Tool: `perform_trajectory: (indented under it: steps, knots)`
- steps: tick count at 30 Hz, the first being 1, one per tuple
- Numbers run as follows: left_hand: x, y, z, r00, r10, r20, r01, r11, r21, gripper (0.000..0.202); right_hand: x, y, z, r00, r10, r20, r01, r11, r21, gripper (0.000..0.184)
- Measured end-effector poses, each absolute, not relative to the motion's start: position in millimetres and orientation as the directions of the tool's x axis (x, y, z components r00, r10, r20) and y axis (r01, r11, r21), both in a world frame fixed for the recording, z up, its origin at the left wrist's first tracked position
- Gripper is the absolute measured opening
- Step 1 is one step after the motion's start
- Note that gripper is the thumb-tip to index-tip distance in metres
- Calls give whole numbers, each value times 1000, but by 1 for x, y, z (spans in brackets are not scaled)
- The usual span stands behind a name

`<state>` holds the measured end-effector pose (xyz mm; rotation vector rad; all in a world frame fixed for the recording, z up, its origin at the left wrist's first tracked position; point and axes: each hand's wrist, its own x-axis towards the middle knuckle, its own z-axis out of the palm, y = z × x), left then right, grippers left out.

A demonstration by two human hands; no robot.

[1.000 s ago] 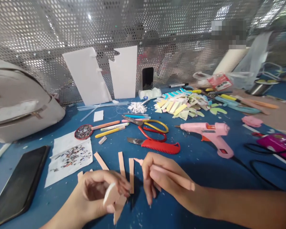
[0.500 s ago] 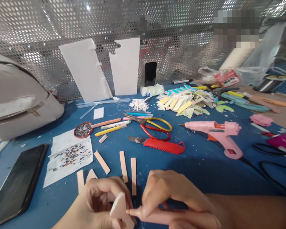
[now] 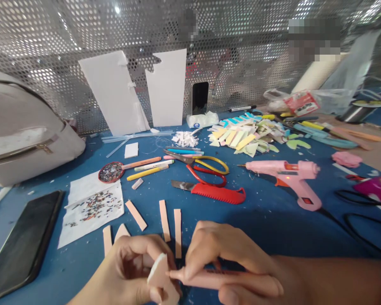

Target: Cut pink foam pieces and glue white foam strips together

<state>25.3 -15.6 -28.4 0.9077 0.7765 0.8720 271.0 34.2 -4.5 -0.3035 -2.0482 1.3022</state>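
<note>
Your left hand (image 3: pixel 136 271) is closed on a small peach foam piece (image 3: pixel 160 276), pinched between thumb and fingertips just above the near edge of the blue table (image 3: pixel 273 228). Your right hand (image 3: pixel 222 254) is curled shut around a peach stick (image 3: pixel 235 283), and the stick's pointed end touches the edge of the foam piece. The lower part of both grips runs out of view, so you cannot tell how much of the piece is really supported.

The contact looks like the weak spot. The piece is thin and seems to be held by one side only, so a firm push from the stick could fold it or twist it out of your pinch. If the point skids off the edge, it goes straight into your left fingertips.

Three loose strips (image 3: pixel 178 233) lie just beyond your knuckles, and any forward slide of either hand would knock them askew. Past them lies a red-handled knife (image 3: pixel 216 194) with its blade bare, so a reach without looking is risky. The glue gun (image 3: pixel 288 173) rests to the right with its cord trailing near your forearm, and a snag there could drag it. You cannot tell whether its nozzle is hot. To the left, a sheet of paper (image 3: pixel 92 207) carries small glittery bits that a brush of your wrist would scatter.
</note>
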Motion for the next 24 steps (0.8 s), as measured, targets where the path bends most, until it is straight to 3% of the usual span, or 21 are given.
perform_trajectory:
  steps: [3, 8, 24]
  knots:
    - [24, -14, -32, 436, 888, -146, -274, 286, 918, 32, 270, 34, -5, -740, 512, 437, -162, 495, -854, 38]
    - [23, -11, -40, 464, 885, -35, -343, 216, 914, 19, 268, 36, -3, -737, 467, 489, -214, 525, -824, 37]
    - [26, -10, -32, 457, 888, -58, -352, 240, 905, 19, 270, 36, -4, -761, 434, 483, -201, 550, -811, 38]
